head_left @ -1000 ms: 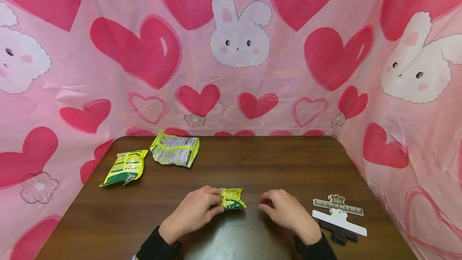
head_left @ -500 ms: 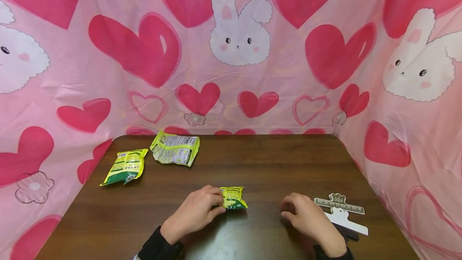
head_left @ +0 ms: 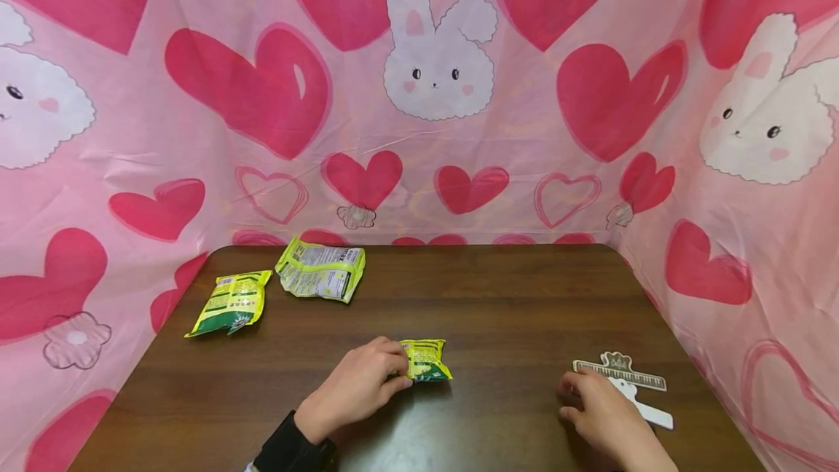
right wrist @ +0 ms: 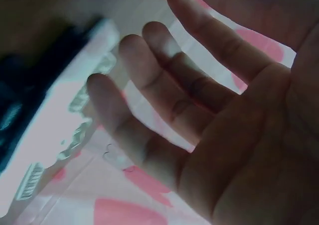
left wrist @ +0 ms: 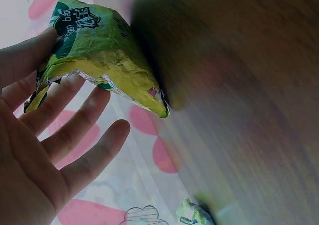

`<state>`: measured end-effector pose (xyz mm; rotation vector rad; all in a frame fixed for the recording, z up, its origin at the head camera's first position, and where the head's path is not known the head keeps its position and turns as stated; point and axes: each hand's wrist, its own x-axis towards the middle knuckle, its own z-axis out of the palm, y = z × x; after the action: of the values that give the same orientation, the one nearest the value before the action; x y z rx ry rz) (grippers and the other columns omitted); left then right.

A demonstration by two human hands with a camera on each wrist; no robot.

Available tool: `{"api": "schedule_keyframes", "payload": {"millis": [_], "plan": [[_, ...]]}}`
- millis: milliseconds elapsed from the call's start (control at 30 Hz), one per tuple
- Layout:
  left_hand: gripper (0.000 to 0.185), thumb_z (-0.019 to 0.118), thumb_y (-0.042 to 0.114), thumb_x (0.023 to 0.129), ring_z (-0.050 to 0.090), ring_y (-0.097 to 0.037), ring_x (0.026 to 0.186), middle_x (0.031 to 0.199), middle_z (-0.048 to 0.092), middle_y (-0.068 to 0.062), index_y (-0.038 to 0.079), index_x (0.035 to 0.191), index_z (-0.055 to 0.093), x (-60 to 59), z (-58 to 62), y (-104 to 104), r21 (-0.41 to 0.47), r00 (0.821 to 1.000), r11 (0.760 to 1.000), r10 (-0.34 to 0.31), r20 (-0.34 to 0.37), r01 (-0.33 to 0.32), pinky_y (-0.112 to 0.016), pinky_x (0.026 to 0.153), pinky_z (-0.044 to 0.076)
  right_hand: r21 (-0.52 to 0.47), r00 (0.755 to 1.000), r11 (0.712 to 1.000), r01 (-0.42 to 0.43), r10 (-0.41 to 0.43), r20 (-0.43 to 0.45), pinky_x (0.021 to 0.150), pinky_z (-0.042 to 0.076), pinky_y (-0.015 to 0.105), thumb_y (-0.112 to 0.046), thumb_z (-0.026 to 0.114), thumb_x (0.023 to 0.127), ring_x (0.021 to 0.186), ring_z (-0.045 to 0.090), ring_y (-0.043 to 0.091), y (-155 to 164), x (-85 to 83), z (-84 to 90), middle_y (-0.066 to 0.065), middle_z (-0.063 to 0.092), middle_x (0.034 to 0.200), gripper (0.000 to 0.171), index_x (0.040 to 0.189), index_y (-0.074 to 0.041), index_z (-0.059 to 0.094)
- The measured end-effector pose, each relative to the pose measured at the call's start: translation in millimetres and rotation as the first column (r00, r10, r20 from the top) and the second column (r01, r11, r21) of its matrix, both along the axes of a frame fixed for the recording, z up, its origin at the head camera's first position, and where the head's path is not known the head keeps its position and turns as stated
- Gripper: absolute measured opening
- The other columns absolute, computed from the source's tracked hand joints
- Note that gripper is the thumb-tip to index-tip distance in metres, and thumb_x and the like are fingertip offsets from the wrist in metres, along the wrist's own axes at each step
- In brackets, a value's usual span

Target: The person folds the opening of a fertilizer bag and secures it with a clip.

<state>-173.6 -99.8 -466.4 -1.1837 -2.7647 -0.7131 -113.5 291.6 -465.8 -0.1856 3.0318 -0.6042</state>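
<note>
- Small snack packet — yellow-green with dark green print, crinkled, folded short; it lies near the front middle of the bench, its left end pinched.
- White bag clip — flat, bunny-shaped with a ruler-marked bar, lying at the bench's front right over a black part.

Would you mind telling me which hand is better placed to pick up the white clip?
Right. The right hand is open right beside the white clip, while the left hand is busy holding the small snack packet.
</note>
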Motion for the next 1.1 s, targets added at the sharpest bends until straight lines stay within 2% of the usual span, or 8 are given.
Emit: {"api": "schedule_keyframes", "payload": {"millis": [167, 333, 533, 833, 967, 1100], "plan": [[0.015, 0.081, 0.023, 0.095, 0.059, -0.010, 0.098, 0.099, 0.065, 0.015, 0.027, 0.086, 0.071, 0.2, -0.3, 1.2, 0.001, 1.000, 1.000, 0.000, -0.004, 0.000, -0.032, 0.076, 0.053, 0.024, 0.999, 1.000, 0.003, -0.002, -0.039, 0.078, 0.052, 0.045, -0.010, 0.095, 0.072, 0.087, 0.062, 0.017, 13.8, 9.5, -6.0, -0.007, 0.061, 0.092, 0.032, 0.088, -0.020, 0.069], [0.013, 0.081, 0.023, 0.095, 0.059, -0.011, 0.100, 0.101, 0.066, 0.014, 0.026, 0.086, 0.072, -0.6, 1.0, 3.0, -0.008, 1.000, 1.000, 0.004, 0.000, -0.004, -0.033, 0.078, 0.053, 0.067, 0.998, 0.996, 0.061, -0.059, -0.035, 0.071, 0.052, 0.053, -0.013, 0.095, 0.071, 0.090, 0.063, 0.026, 28.5, 15.2, -5.0, -0.003, 0.062, 0.094, 0.034, 0.089, -0.020, 0.068], [0.013, 0.081, 0.023, 0.095, 0.059, -0.011, 0.100, 0.101, 0.066, 0.014, 0.026, 0.087, 0.072, -0.5, 0.8, 3.4, -0.014, 1.000, 1.000, 0.004, 0.001, -0.004, -0.033, 0.079, 0.053, 0.084, 0.999, 0.996, 0.031, -0.029, -0.023, 0.078, 0.051, 0.048, -0.001, 0.090, 0.069, 0.087, 0.061, 0.025, 38.9, 19.1, -7.2, -0.001, 0.060, 0.090, 0.037, 0.092, -0.015, 0.065], [0.015, 0.081, 0.022, 0.095, 0.058, -0.010, 0.100, 0.101, 0.065, 0.016, 0.027, 0.086, 0.071, 1.2, -0.7, 2.9, 0.002, 1.000, 1.000, -0.001, 0.007, 0.001, -0.031, 0.078, 0.052, 0.043, 0.999, 0.999, 0.013, -0.012, -0.034, 0.077, 0.050, 0.044, 0.010, 0.080, 0.064, 0.083, 0.057, 0.019, 38.2, 18.3, -14.7, -0.002, 0.056, 0.086, 0.042, 0.091, -0.015, 0.061], [0.015, 0.081, 0.022, 0.095, 0.058, -0.010, 0.100, 0.101, 0.066, 0.015, 0.027, 0.086, 0.071, 1.1, -0.4, 3.0, -0.004, 1.000, 1.000, 0.000, 0.008, 0.000, -0.032, 0.079, 0.052, 0.029, 0.999, 1.000, 0.008, -0.006, -0.048, 0.079, 0.051, 0.044, 0.010, 0.084, 0.065, 0.086, 0.059, 0.019, 32.9, 17.8, -18.0, -0.003, 0.058, 0.087, 0.043, 0.091, -0.016, 0.061], [0.014, 0.081, 0.022, 0.095, 0.058, -0.011, 0.100, 0.101, 0.066, 0.015, 0.027, 0.087, 0.071, 1.2, -0.5, 2.6, -0.007, 1.000, 1.000, 0.000, 0.010, 0.000, -0.032, 0.079, 0.053, 0.012, 0.998, 1.000, -0.010, 0.010, -0.059, 0.084, 0.051, 0.045, 0.004, 0.092, 0.066, 0.092, 0.060, 0.019, 23.0, 16.1, -19.9, -0.004, 0.059, 0.091, 0.044, 0.093, -0.016, 0.062]]}}
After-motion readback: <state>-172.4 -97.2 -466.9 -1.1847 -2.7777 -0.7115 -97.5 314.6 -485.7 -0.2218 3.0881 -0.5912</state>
